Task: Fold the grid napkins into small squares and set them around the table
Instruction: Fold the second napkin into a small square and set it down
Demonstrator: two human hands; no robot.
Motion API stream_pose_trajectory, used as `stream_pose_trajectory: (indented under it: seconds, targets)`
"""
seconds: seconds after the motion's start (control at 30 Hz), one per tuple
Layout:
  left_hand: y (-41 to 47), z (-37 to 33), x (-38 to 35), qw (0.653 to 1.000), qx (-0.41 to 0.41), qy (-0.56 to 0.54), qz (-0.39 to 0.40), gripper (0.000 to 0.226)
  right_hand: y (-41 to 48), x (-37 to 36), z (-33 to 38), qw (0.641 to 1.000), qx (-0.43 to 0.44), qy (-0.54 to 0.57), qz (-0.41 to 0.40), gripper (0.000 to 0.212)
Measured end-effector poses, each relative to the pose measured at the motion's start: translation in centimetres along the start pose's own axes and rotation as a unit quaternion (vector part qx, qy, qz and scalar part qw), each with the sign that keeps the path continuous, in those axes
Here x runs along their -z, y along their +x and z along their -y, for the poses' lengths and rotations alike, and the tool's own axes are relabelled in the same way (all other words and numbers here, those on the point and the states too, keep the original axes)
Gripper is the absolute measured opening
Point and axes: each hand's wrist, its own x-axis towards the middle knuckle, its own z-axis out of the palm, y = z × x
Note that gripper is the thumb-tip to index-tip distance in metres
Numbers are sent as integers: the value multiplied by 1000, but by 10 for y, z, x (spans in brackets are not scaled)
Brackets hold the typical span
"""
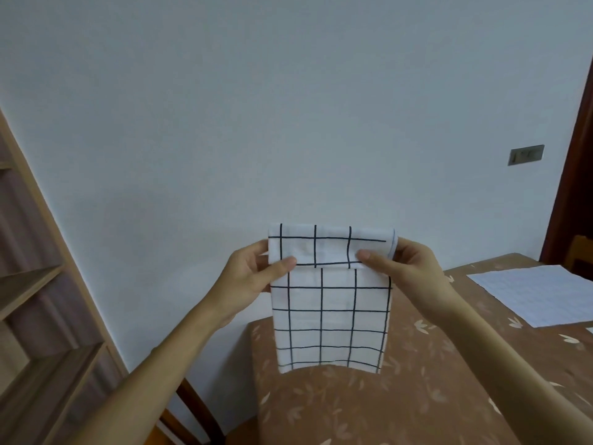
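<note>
A pale blue wall [288,107] fills most of the view. At 3 o'clock on it sits a grey switch plate [525,154]. A dark door frame [574,175] stands at the right edge. At 9 o'clock a wooden shelf [41,284] leans into view. At 4 o'clock a white sheet [539,293] lies flat. At 7 o'clock a dark chair part [192,409] shows.

Bare tablecloth [401,412] offers room; white sheet [539,293] covers the far-right part

Dim, soft light — edges warped, perhaps blurred
</note>
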Motion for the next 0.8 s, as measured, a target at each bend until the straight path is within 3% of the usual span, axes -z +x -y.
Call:
stream_pose_trajectory:
  seconds: [0.13,0.33,0.47,0.63,0.73,0.8]
  targets:
    - [-4,5,0,1000,-7,6,-13,25,-2,1,5,1000,3,-3,3,19]
    - [-3,9,7,998,-19,-17,-49,21,-6,4,-1,994,-23,-84,69,21]
    - [-5,6,11,999,-5,-36,-27,19,-6,6,1,996,8,-53,67,18]
    - [-6,5,17,996,16,-92,-4,47,-4,7,4,998,-11,-18,64,40]
    - [-4,8,21,992,9,-127,-1,34,-4,7,2,997,-42,22,54,50]
    - [-3,7,20,995,1,-101,-27,18,-3,5,1,995,-58,55,53,45]
